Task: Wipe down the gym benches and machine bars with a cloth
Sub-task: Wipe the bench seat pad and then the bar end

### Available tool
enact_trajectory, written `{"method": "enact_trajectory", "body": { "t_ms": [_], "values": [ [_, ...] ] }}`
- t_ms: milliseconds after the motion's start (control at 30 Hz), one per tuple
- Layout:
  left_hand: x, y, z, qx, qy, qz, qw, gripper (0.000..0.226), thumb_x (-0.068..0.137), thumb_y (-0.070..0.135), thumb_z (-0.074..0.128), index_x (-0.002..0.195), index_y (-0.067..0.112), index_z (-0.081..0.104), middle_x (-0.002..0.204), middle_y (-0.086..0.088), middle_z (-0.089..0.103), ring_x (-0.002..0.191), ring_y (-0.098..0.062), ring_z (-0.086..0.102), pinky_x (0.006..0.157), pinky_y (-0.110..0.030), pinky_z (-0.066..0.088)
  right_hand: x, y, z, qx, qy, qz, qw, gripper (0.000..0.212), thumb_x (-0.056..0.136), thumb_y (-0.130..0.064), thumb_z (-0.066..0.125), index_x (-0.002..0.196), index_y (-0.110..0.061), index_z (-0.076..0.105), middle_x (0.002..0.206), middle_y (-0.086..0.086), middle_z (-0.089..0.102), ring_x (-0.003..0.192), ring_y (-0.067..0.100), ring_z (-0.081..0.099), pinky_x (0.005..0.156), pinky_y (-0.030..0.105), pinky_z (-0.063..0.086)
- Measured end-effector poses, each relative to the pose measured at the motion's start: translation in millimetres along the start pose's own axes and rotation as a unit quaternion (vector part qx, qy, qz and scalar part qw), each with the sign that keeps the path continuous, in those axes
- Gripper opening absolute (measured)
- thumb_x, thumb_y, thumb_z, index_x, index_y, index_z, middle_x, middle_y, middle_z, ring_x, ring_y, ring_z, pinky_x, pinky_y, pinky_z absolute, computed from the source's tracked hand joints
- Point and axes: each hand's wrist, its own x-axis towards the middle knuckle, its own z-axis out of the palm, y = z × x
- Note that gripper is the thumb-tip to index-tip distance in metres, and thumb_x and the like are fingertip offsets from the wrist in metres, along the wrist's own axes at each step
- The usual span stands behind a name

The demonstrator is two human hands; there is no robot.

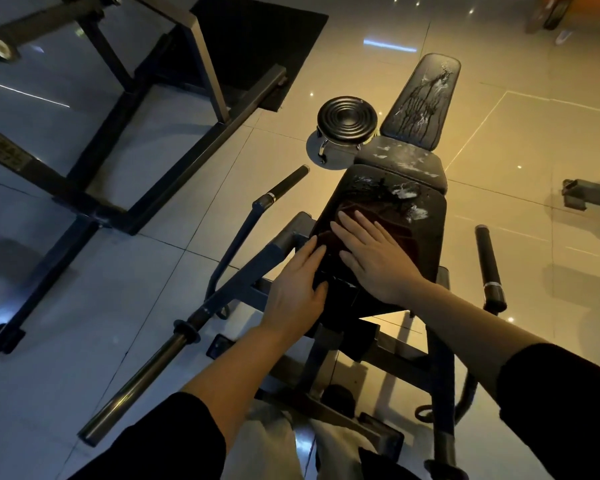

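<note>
Head view looks down on a dim gym floor, and we read it from the left. At far left we see a dark frame (94, 140) standing on the pale tiles (125, 306), with a black mat (257, 36) behind it. Next comes a long bar (146, 372) running diagonally from the lower left up to the near pad's left side, with a grip (286, 183) above it. Our left hand (297, 289) lies flat on the near pad's left edge, fingers straight and together, thumb tucked against the pad's side; we see it holding nothing. A round stool (347, 118) stands just left of the bench, behind the hands. Our right hand (371, 258) presses flat on a dark red cloth (392, 230), fingers spread and straight, not curled round it. That cloth lies spread on the near pad (416, 265), a black slab tilted toward us, with white foam (406, 195) smeared on its far end. Beyond it sits the seat (400, 162), also flecked white, and the backrest (426, 98) rises away from us with drips running down it. Right of the pad a second grip (487, 265) stands clear. Both forearms are bare, with black sleeves (568, 396) pushed up.
</note>
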Motion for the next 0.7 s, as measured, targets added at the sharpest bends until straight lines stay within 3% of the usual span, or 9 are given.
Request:
{"method": "enact_trajectory", "body": {
  "t_ms": [233, 333, 467, 567, 700],
  "values": [
    [0, -8, -3, 0.022, -0.018, 0.015, 0.999, 0.064, 0.095, 0.015, 0.057, 0.151, 0.014, 0.026, 0.159, 0.003, 0.019, 0.142, -0.012, 0.027, 0.11, -0.022, 0.026, 34, 2, -3, 0.009, -0.006, 0.169, 0.986, 0.06, 0.104, -0.045, 0.021, 0.156, -0.024, 0.0, 0.163, -0.001, -0.011, 0.149, 0.02, -0.014, 0.121, 0.043, -0.005],
    [-2, -4, -3, 0.011, -0.002, 0.014, 1.0, 0.063, 0.094, 0.012, 0.058, 0.15, 0.012, 0.028, 0.157, -0.001, 0.026, 0.142, -0.014, 0.028, 0.11, -0.024, 0.025, 38, -22, 1, 0.005, 0.012, 0.105, 0.994, 0.061, 0.105, -0.045, 0.02, 0.156, -0.02, -0.001, 0.164, -0.001, -0.004, 0.149, 0.019, -0.012, 0.122, 0.042, -0.004],
    [-7, -7, -4, 0.006, 0.005, 0.028, 1.0, 0.06, 0.092, 0.009, 0.06, 0.146, 0.01, 0.035, 0.152, -0.005, 0.036, 0.134, -0.019, 0.042, 0.11, -0.036, 0.038, 3, -10, 2, -0.009, 0.004, 0.017, 1.0, 0.058, 0.104, -0.046, 0.022, 0.156, -0.026, 0.006, 0.164, -0.006, -0.002, 0.149, 0.013, -0.012, 0.123, 0.039, -0.001],
    [-5, -11, -7, 0.015, -0.011, 0.021, 1.0, 0.061, 0.093, 0.011, 0.059, 0.148, 0.013, 0.032, 0.156, 0.0, 0.028, 0.134, -0.016, 0.041, 0.109, -0.034, 0.039, 8, 9, -5, 0.008, 0.0, 0.111, 0.994, 0.058, 0.104, -0.047, 0.023, 0.156, -0.028, 0.007, 0.164, -0.003, -0.009, 0.15, 0.016, -0.01, 0.122, 0.039, 0.0],
    [-5, -12, -11, 0.008, -0.011, 0.016, 1.0, 0.061, 0.093, 0.013, 0.06, 0.148, 0.014, 0.034, 0.156, 0.004, 0.027, 0.136, -0.013, 0.038, 0.107, -0.032, 0.042, 35, -8, -2, 0.03, 0.06, 0.246, 0.967, 0.063, 0.104, -0.042, 0.028, 0.156, -0.014, 0.006, 0.162, 0.013, -0.01, 0.15, 0.029, -0.005, 0.122, 0.042, 0.003]
  ]
}}
